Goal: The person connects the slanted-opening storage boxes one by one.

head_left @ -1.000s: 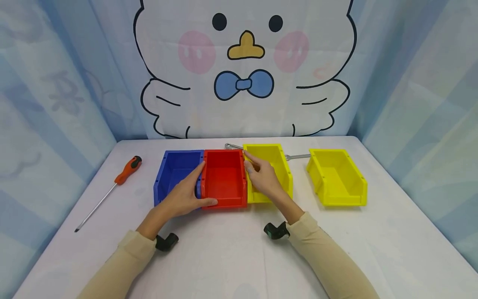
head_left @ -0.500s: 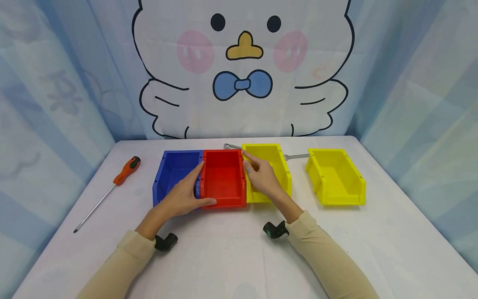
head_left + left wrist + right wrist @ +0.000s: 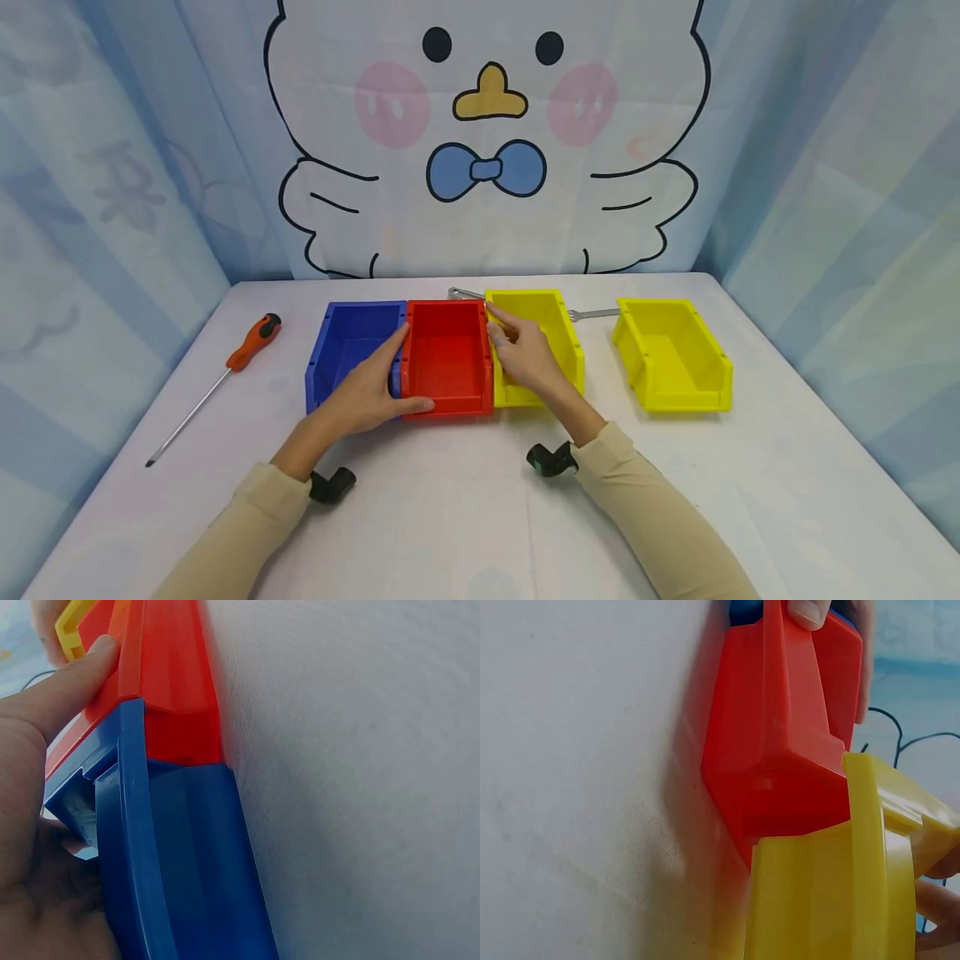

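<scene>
A blue bin (image 3: 363, 329), a red bin (image 3: 450, 354) and a yellow bin (image 3: 547, 310) stand side by side in a row. My left hand (image 3: 358, 400) reaches across the blue bin and grips the red one, fingers along its left wall and thumb (image 3: 71, 686) on its front lip. From inside the yellow bin, my right hand (image 3: 528, 357) pinches that bin's left wall, right where it meets the red bin. The right wrist view shows the yellow rim overlapping the red bin's side. All three bins look empty.
A second yellow bin (image 3: 678, 350) stands apart on the right. An orange-handled screwdriver (image 3: 255, 342) lies at the left. Behind the row, a metal tool with a ring end (image 3: 466, 293) is partly hidden; another with a forked end (image 3: 596, 314) lies between the yellow bins.
</scene>
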The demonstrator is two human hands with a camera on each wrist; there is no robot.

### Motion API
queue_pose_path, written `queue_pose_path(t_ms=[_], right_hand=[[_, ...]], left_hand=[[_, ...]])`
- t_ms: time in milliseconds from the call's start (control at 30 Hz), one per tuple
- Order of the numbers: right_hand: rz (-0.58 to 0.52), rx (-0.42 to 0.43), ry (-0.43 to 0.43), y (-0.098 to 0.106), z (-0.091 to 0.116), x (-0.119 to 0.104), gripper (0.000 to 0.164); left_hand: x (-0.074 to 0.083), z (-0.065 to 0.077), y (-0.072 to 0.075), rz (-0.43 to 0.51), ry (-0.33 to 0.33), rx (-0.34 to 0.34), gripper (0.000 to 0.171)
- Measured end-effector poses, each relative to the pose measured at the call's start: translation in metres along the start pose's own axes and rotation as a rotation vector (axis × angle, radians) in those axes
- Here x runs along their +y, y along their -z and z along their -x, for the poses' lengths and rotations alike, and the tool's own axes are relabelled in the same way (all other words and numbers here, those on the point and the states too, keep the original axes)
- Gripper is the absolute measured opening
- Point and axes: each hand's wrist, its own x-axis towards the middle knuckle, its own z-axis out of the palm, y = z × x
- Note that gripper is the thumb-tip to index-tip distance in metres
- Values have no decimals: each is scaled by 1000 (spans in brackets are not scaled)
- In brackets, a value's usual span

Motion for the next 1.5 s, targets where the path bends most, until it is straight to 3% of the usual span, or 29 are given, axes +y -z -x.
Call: queue_pose_path(t_ms=[1500], right_hand=[[-3, 24, 6, -4, -2, 3, 49]], left_hand=[[-1, -2, 1, -2, 1, 1, 120]])
